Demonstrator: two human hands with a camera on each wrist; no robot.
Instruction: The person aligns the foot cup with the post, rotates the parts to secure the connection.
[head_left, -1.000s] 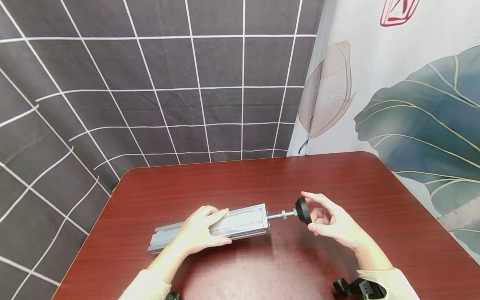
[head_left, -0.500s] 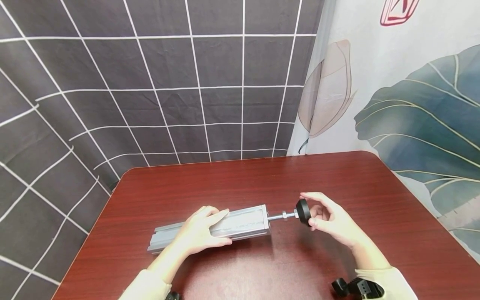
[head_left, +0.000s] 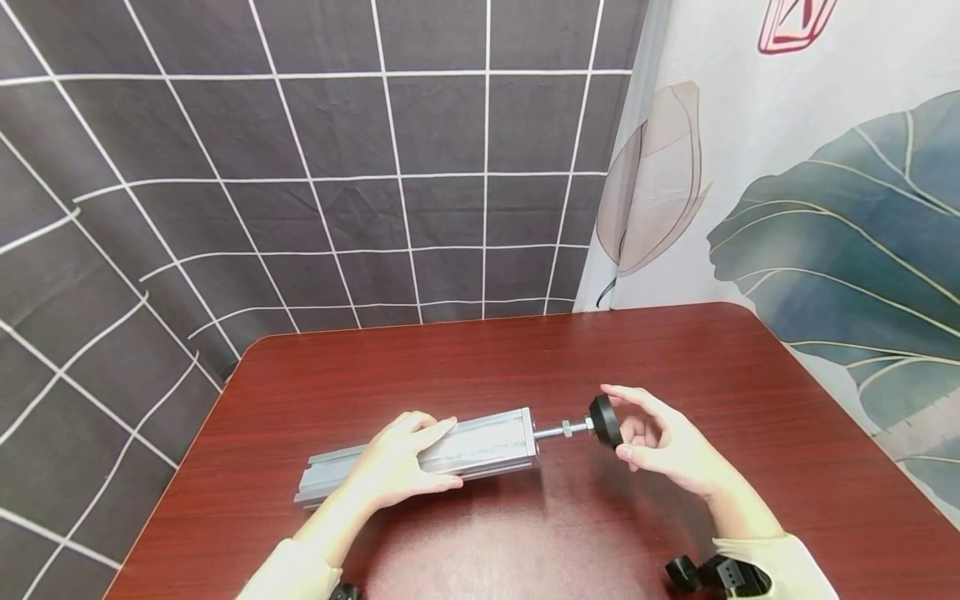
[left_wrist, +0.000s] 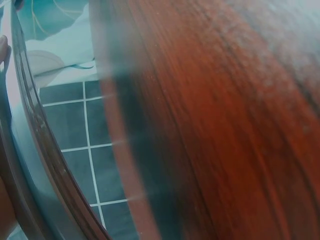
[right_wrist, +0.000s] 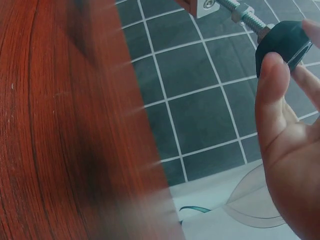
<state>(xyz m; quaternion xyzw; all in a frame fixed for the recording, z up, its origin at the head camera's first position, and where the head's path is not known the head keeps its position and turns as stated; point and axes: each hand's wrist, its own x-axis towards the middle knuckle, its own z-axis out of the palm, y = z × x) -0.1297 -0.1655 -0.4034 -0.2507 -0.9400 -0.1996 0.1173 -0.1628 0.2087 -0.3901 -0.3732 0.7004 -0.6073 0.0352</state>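
Observation:
A silver aluminium profile (head_left: 487, 440) lies lengthwise across the middle of the table, raised a little toward its right end. My left hand (head_left: 393, 468) grips it from above, thumb along the near side and fingers over the far side. From its right end plate sticks a threaded rod (head_left: 551, 432) with a nut, carrying a black levelling foot (head_left: 604, 422). My right hand (head_left: 675, 450) pinches the foot's rim between thumb and fingers. In the right wrist view the thumb lies against the foot (right_wrist: 280, 42). The profile (left_wrist: 32, 135) runs down the left wrist view's left side.
The reddish-brown wooden table (head_left: 480, 358) has rounded far corners. Behind it hangs a dark grey curtain (head_left: 435, 208) with white grid lines, and a white leaf-patterned curtain (head_left: 675, 275) hangs at the right. A black wrist mount (head_left: 720, 575) sits under the right sleeve.
Around the levelling foot, my right thumb and fingers shift slightly up half a second ago, then back down. My left hand and the profile stay practically still.

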